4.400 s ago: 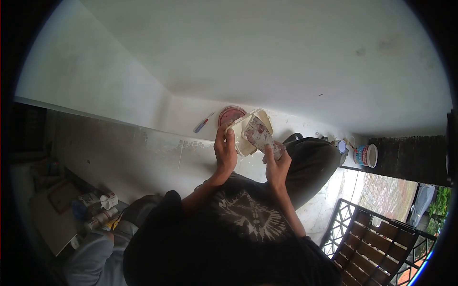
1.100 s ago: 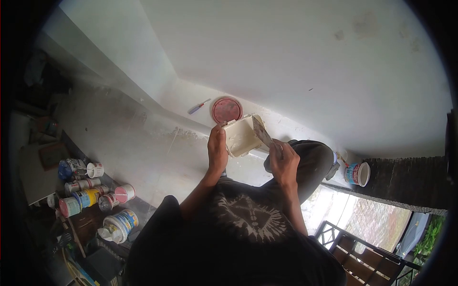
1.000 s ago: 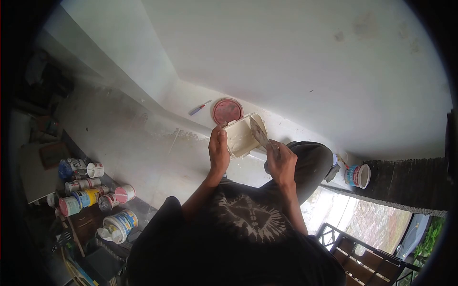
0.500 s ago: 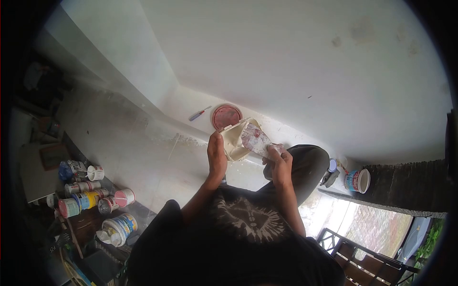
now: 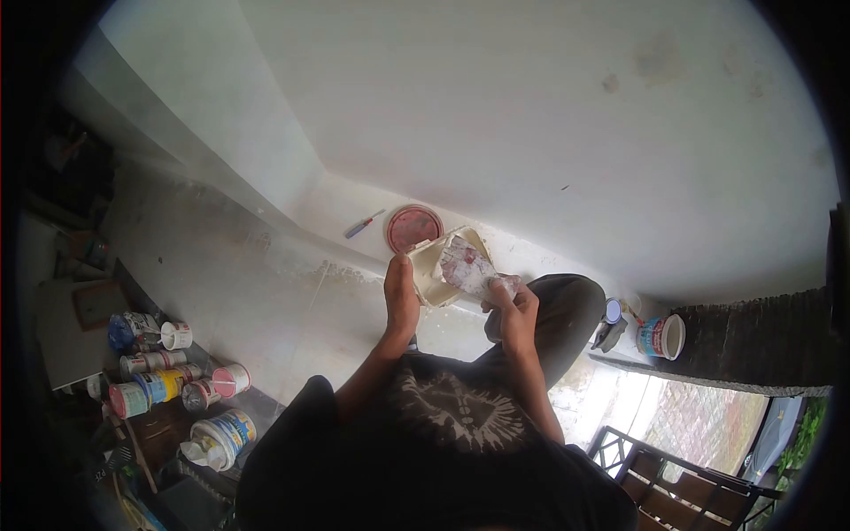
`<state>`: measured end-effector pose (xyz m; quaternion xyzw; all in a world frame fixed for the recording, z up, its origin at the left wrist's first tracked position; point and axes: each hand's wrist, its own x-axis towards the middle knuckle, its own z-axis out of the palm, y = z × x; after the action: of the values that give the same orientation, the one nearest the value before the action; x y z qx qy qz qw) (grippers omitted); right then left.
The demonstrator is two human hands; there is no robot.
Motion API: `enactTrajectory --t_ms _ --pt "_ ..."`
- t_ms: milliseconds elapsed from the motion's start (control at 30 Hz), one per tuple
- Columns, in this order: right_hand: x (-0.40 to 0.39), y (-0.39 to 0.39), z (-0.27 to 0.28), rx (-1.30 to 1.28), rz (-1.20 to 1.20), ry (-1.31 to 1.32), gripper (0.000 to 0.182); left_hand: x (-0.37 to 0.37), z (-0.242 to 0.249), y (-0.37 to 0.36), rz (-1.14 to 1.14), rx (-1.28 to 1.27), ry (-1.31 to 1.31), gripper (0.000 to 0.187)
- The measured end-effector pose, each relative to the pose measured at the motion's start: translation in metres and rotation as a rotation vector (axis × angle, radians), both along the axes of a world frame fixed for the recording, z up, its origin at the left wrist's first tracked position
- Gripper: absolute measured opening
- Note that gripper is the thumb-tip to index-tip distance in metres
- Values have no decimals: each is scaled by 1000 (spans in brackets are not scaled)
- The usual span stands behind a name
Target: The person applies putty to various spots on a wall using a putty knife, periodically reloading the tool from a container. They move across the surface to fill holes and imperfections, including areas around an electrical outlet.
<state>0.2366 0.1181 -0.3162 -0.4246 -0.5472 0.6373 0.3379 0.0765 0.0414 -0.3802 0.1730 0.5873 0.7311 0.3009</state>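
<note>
- The left hand (image 5: 403, 301) was clamped on the left side of a cream tray (image 5: 425, 270), which was held up in front of the body with its opening visible.
- The right hand (image 5: 516, 308) was closed around the handle end of a scraper (image 5: 467, 267); the two hands were apart from each other.
- The stained, whitish blade of the scraper was over the right part of the cream tray; I cannot tell if it touched the inside.
- Just beside the right hand, on its right, was a bent knee (image 5: 567, 314) in dark trousers.
- Just beyond the cream tray, a round reddish lid (image 5: 413, 227) lay on the pale surface (image 5: 341, 199), and a screwdriver (image 5: 362, 226) lay to its left, near it.
- Farther to the right were a blue-topped can (image 5: 613, 310) and a labelled bucket (image 5: 660, 337).
- At the near left, well apart from the hands, was a group of paint pots (image 5: 163, 386).
</note>
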Motion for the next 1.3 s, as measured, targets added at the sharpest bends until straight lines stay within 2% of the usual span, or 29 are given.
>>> enactTrajectory --t_ms 67,200,300,467,567,633,767,867,933,1067,1133,1233,1300 --pt "2 2 2 -178 -25 65 24 0 0 1 2 6 -13 45" --pt "1 3 -3 -26 -47 23 23 1 9 9 -3 25 -54 43" --pt "3 6 -10 14 12 9 25 0 1 14 -5 -10 28 43" --pt "-3 3 -5 -14 59 -25 23 3 15 21 33 -1 41 44" --pt "-5 4 4 -62 50 -25 23 1 10 23 36 -25 75 47" --pt "-2 9 6 -220 78 -24 22 0 8 22 51 -40 94 47" --pt "-4 14 3 -339 37 52 21 1 10 25 83 -13 67 43" --pt "-6 16 -2 -309 -34 128 25 1 12 27 108 5 57 40" --pt "-3 18 1 -75 -10 -2 26 0 12 28 109 0 68 41" --pt "0 20 2 121 -24 -103 26 0 17 29 57 2 43 45" --pt "3 23 4 322 53 -214 25 0 21 32 38 2 40 48" --pt "0 21 12 177 31 -161 25 0 19 35 31 67 41 47" --pt "-1 23 5 93 14 -82 24 -3 6 34 19 5 43 46"
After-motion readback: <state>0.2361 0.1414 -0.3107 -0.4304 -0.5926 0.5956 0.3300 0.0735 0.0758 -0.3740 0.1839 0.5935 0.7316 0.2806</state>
